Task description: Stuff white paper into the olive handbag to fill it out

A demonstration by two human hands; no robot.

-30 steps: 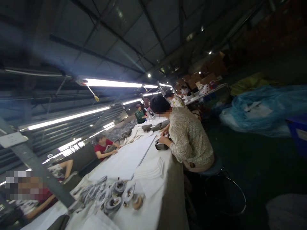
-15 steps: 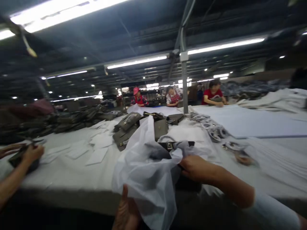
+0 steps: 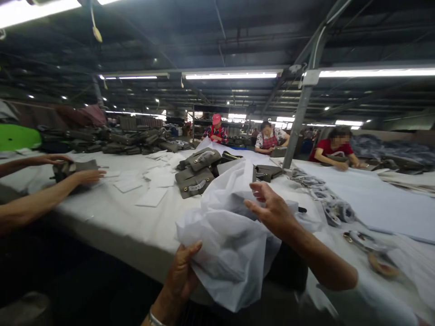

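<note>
A crumpled sheet of thin white wrapping paper [image 3: 227,244] is bunched up at the table's near edge, partly covering a dark bag [image 3: 288,267]. My left hand [image 3: 183,271] grips the paper's left side, thumb in front and the other fingers hidden behind it. Over the paper's upper right, my right hand [image 3: 272,210] has its fingers apart and holds nothing. Just beyond the paper lie several grey-olive bags [image 3: 193,181] with small metal fittings. What the paper encloses cannot be made out.
At left, a co-worker's hands [image 3: 86,176] handle another grey-olive bag. White paper pieces [image 3: 152,197] lie on the pale-covered table [image 3: 112,226]. Wrapped straps [image 3: 331,210] lie at right near a metal post [image 3: 297,122]. Several people work across the table.
My right hand has let go of the dark material at the paper's right side and risen with fingers spread. My left hand has closed on the paper. The camera has turned left.
</note>
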